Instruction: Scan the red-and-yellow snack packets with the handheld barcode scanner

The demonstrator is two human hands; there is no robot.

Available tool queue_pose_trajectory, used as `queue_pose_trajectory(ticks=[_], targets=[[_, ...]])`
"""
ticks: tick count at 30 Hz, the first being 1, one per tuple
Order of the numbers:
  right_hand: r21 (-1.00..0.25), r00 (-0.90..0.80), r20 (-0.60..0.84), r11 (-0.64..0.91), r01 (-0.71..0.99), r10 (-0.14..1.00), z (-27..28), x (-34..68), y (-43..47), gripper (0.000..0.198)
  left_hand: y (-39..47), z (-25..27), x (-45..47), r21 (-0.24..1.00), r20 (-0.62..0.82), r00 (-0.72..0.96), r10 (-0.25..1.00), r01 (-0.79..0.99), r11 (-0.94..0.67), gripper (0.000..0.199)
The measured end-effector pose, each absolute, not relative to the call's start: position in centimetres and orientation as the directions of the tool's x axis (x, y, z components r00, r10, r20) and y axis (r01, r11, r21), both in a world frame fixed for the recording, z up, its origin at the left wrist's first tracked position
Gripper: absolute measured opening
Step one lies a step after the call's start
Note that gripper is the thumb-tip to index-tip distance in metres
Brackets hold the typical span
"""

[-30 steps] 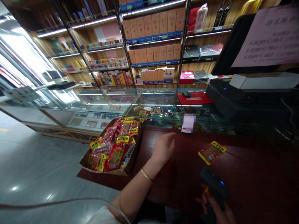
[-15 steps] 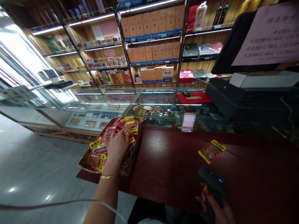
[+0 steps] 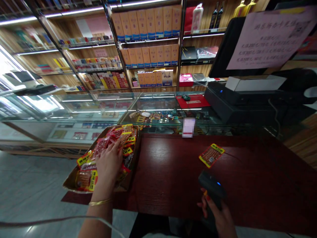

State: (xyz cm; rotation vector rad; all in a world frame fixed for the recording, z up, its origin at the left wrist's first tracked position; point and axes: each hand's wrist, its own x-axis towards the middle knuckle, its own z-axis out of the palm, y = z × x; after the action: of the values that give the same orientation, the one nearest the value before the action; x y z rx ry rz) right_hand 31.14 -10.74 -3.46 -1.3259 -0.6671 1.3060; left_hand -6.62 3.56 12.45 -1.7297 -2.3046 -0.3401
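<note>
My left hand point(image 3: 110, 162) reaches into a cardboard box point(image 3: 130, 183) at the left end of the desk. Its fingers are stretched over the heaped snack packets point(image 3: 86, 180), which are red and yellow with clear windows; the fingertips are partly lost among them. A gold bangle point(image 3: 100, 202) circles that wrist. In my right hand point(image 3: 218, 211) is a dark handheld barcode scanner point(image 3: 213, 186) with a blue light, the fingers wrapped round its handle. Beyond the scanner's head, one snack packet point(image 3: 211, 155) lies flat on the dark red desk point(image 3: 168, 178), apart from both hands.
Behind the desk runs a glass display counter point(image 3: 109, 105) with a red mat point(image 3: 205, 100) on top. A pale blurred card point(image 3: 188, 128) stands at the desk's back edge. A monitor point(image 3: 223, 49) rises at right. A cable point(image 3: 61, 218) crosses the lower left.
The view has swung right, so everything sits further left. My left hand stays among the packets, where a red packet edge now shows beside it. The scanner stays in my right hand.
</note>
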Motion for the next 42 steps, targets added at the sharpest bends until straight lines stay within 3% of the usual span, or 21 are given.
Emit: queue_pose_trajectory(ticks=[4, 8, 12, 15, 18, 20, 22, 25, 29, 34, 37, 39, 42], targets=[[-0.931, 0.238, -0.301, -0.231, -0.283, 0.923, -3.2, 31.0, -10.8, 0.054, 3.9, 11.9, -6.8, 0.090, 0.397, -0.305, 0.865, 0.951, 0.295, 0.047], [-0.919, 0.236, -0.335, -0.260, -0.298, 0.912, -2.3, 30.9, -10.8, 0.055, 4.9, 11.1, -7.7, 0.254, 0.587, -0.363, 0.724, 0.931, 0.261, 0.047], [-0.923, 0.250, -0.326, -0.250, -0.291, 0.912, -1.9, 30.7, -10.8, 0.054, 4.8, 11.4, -8.5, 0.379, 0.793, -0.365, 0.488, 0.922, 0.073, 0.043], [-0.917, 0.240, -0.328, -0.247, -0.314, 0.914, -2.1, 30.6, -10.8, 0.052, 2.8, 11.7, -6.7, 0.303, 0.870, -0.228, 0.438, 0.947, -0.108, 0.042], [-0.913, 0.279, -0.345, -0.251, -0.322, 0.896, -2.5, 30.6, -10.8, 0.053, 0.2, 9.8, -2.9, 0.220, 0.760, 0.045, 0.648, 0.921, -0.322, 0.039], [-0.919, 0.293, -0.343, -0.254, -0.302, 0.892, -2.6, 30.7, -10.7, 0.054, -1.2, 6.9, -0.3, 0.252, 0.625, 0.233, 0.745, 0.843, -0.475, 0.034], [-0.929, 0.257, -0.333, -0.269, -0.253, 0.907, -2.6, 30.7, -10.7, 0.057, -2.0, 3.5, 1.3, 0.322, 0.546, 0.296, 0.784, 0.789, -0.523, 0.033], [-0.952, 0.214, -0.301, -0.283, -0.113, 0.929, -2.2, 30.6, -10.8, 0.052, -2.3, 0.0, 2.0, 0.441, 0.478, 0.213, 0.852, 0.780, -0.443, 0.032], [-0.936, 0.202, -0.287, -0.319, 0.151, 0.936, -1.7, 30.0, -11.3, 0.052, -2.2, -0.9, 1.2, 0.543, 0.310, 0.142, 0.940, 0.785, -0.298, 0.041], [-0.904, 0.189, -0.226, -0.278, 0.325, 0.956, -0.8, 29.1, -11.4, 0.045, -1.6, -0.3, 1.6, 0.437, 0.150, -0.048, 0.988, 0.899, -0.023, 0.055], [-0.887, 0.163, -0.224, -0.270, 0.374, 0.961, -0.3, 28.6, -11.1, 0.044, -1.3, -0.1, 2.4, 0.427, 0.106, -0.024, 0.994, 0.904, -0.024, 0.044], [-0.884, 0.178, -0.202, -0.257, 0.390, 0.963, 0.1, 28.4, -11.1, 0.042, -1.3, 0.1, 2.8, 0.495, 0.114, -0.004, 0.993, 0.867, -0.053, 0.028], [-0.897, 0.221, -0.151, -0.228, 0.380, 0.963, 0.9, 27.9, -11.3, 0.039, -1.1, 0.8, 2.8, 0.724, 0.066, -0.030, 0.997, 0.689, -0.027, 0.021]])
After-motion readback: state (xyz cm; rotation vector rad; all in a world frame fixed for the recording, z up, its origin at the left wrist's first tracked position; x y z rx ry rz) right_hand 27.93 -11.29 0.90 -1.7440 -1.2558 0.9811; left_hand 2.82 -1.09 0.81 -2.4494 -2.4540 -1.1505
